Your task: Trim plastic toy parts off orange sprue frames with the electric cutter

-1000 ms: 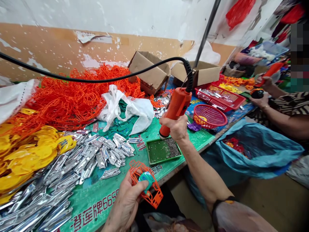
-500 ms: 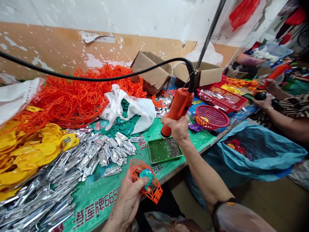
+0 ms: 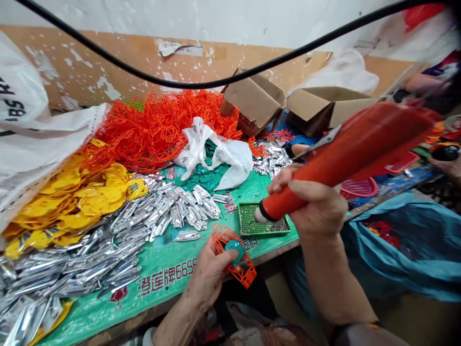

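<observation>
My left hand (image 3: pixel 212 266) grips an orange plastic frame (image 3: pixel 248 275) with a teal piece (image 3: pixel 235 250) set in it, the thumb pressing on the teal part. My right hand (image 3: pixel 317 206) is wrapped round an orange electric screwdriver (image 3: pixel 345 154), tilted with its pale nose toward the lower left. That nose hangs over a green perforated tray (image 3: pixel 264 234) of small screws (image 3: pixel 283 225); whether the tip touches them I cannot tell. Left of the tray lie shiny silver metal-look pieces (image 3: pixel 180 206) in a heap.
Yellow plastic pieces (image 3: pixel 86 197) and a tangle of orange frames (image 3: pixel 151 129) cover the table's back left. Behind stand open cardboard boxes (image 3: pixel 252 105). A black cable (image 3: pixel 173 85) crosses above. A blue bag (image 3: pixel 403 245) hangs at the right, near another person's hand (image 3: pixel 448 166).
My right hand has swung the screwdriver from nearly upright to a strong tilt, its body closer to me. The view has shifted left; my left hand still holds the orange frame.
</observation>
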`<state>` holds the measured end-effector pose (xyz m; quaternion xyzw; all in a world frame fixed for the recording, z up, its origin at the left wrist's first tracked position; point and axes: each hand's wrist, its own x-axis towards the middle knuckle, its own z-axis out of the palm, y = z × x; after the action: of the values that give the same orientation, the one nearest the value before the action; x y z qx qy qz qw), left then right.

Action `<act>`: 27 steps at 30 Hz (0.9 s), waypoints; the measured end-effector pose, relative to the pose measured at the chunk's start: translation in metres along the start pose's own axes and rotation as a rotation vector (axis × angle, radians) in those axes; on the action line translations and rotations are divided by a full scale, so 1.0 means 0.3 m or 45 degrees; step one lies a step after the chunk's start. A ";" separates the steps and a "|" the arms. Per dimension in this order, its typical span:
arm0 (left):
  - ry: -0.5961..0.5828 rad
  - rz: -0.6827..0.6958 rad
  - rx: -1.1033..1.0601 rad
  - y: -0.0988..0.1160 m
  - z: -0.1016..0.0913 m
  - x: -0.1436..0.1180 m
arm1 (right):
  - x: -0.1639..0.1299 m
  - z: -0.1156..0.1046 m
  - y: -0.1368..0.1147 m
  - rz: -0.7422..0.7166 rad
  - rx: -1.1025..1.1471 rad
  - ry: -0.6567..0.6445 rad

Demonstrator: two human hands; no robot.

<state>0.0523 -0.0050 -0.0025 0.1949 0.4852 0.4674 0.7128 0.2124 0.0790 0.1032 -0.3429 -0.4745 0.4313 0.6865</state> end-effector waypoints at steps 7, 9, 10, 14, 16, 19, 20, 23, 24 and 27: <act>0.021 0.018 0.043 -0.006 0.002 0.004 | -0.126 0.055 -0.012 0.155 0.260 -0.162; 0.025 0.017 0.047 -0.005 0.003 0.003 | -0.140 0.057 -0.001 0.172 0.270 -0.171; 0.020 0.019 0.046 -0.004 0.003 0.002 | -0.145 0.057 0.003 0.176 0.277 -0.172; -0.022 0.045 0.025 -0.004 0.002 0.002 | -0.156 0.055 0.015 0.182 0.301 -0.188; -0.038 0.059 0.004 -0.008 0.001 0.005 | -0.158 0.056 0.018 0.177 0.315 -0.196; -0.042 0.060 -0.021 -0.014 -0.001 0.008 | -0.161 0.059 0.022 0.172 0.321 -0.194; -0.042 0.065 -0.024 -0.016 -0.001 0.009 | -0.162 0.059 0.024 0.172 0.315 -0.192; -0.046 0.081 -0.028 -0.020 -0.003 0.009 | -0.167 0.060 0.029 0.181 0.303 -0.200; -0.046 0.081 -0.027 -0.021 -0.004 0.008 | -0.169 0.060 0.030 0.186 0.302 -0.201; -0.034 0.060 -0.012 -0.022 -0.004 0.006 | -0.171 0.056 0.029 0.189 0.287 -0.194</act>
<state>0.0546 -0.0070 -0.0088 0.2090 0.4687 0.4840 0.7088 0.1850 0.0364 0.0826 -0.2639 -0.4471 0.5563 0.6488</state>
